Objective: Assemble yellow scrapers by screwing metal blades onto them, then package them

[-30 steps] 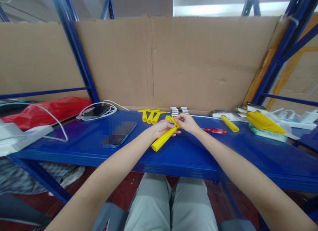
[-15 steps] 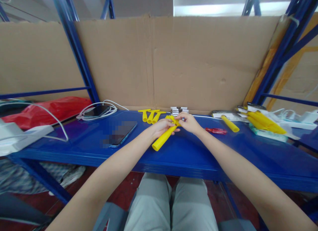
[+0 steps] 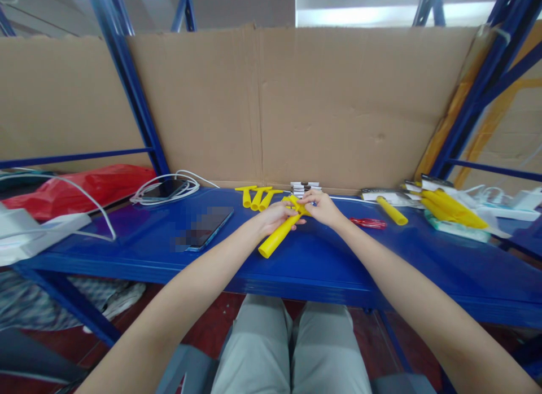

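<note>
A yellow tube-handled piece (image 3: pixel 277 237) is held over the blue table (image 3: pixel 339 264), its round hollow end pointing down toward the front edge. My left hand (image 3: pixel 277 218) is wrapped round its middle, near the wider head. At that head my right hand (image 3: pixel 320 208) pinches with thumb and fingers; the exact spot is partly hidden. Behind my left hand stand three yellow T-shaped pieces (image 3: pixel 258 198) in a row. Right of my right hand lie red tools (image 3: pixel 368 223) and a single yellow tube (image 3: pixel 392 211).
A phone (image 3: pixel 209 227) lies on the left, with a coiled white cable (image 3: pixel 192 185) behind it. Farther left are a red bag (image 3: pixel 93 185) and a white power strip (image 3: pixel 55 236). Yellow pieces (image 3: pixel 453 209) are piled at the right. Cardboard (image 3: pixel 317 112) walls the back.
The fingers of my right hand have shifted slightly at the head of the yellow piece. Its hollow end has moved barely, if at all.
</note>
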Available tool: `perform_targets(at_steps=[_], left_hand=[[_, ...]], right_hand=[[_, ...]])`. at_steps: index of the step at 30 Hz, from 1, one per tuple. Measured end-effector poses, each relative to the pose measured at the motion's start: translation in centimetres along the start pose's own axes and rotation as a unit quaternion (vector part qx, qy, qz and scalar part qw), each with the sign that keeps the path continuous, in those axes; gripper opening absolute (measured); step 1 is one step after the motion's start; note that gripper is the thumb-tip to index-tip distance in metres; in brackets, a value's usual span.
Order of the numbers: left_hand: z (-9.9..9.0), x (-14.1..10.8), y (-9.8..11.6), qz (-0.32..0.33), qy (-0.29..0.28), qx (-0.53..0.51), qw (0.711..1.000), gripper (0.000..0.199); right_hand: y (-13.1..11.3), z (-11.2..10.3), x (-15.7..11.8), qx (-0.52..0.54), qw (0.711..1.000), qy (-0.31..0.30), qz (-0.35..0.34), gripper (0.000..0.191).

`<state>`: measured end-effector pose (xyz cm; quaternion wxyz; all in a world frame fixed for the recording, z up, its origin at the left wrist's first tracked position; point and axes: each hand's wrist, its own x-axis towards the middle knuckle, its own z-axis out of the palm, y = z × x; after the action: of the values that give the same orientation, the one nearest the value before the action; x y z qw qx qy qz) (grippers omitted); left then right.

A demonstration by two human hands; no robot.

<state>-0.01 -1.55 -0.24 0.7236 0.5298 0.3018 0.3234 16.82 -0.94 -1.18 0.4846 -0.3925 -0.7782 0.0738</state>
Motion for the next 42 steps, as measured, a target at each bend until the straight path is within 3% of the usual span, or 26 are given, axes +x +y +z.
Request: perform_targets(at_steps=[9, 13, 16, 22, 32, 42], left_hand=[[0.1, 0.0, 0.3, -0.001, 0.026, 0.002, 1.000, 0.033], [0.2, -0.2, 0.3, 0.007, 0.028, -0.002, 1.000, 0.030], [0.2, -0.4, 0.2, 0.016, 0.019, 0.007, 1.000, 0.032], [0.4, -0.2, 0.0, 0.001, 0.037, 0.019, 0.999, 0.033], [1.1, -0.1, -0.1, 0.018, 0.091, 0.073, 0.993, 0.023], [1.2, -0.2, 0.0, 0.026, 0.098, 0.085, 0.991, 0.022]], right_hand=[[1.4, 0.0, 0.2, -0.023, 0.999, 0.007, -0.044, 0.032], [1.8, 0.4, 0.2, 0.005, 0.999, 0.007, 0.040, 0.035], [1.9, 0.6, 0.1, 0.075, 0.990, -0.047, 0.108, 0.028], [2.4, 0.7, 0.2, 0.146, 0.976, -0.093, 0.131, 0.019], [2.2, 0.9, -0.1, 0.108, 0.979, -0.114, 0.127, 0.021], [1.5, 0.8, 0.0, 0.012, 0.988, -0.113, 0.107, 0.022]])
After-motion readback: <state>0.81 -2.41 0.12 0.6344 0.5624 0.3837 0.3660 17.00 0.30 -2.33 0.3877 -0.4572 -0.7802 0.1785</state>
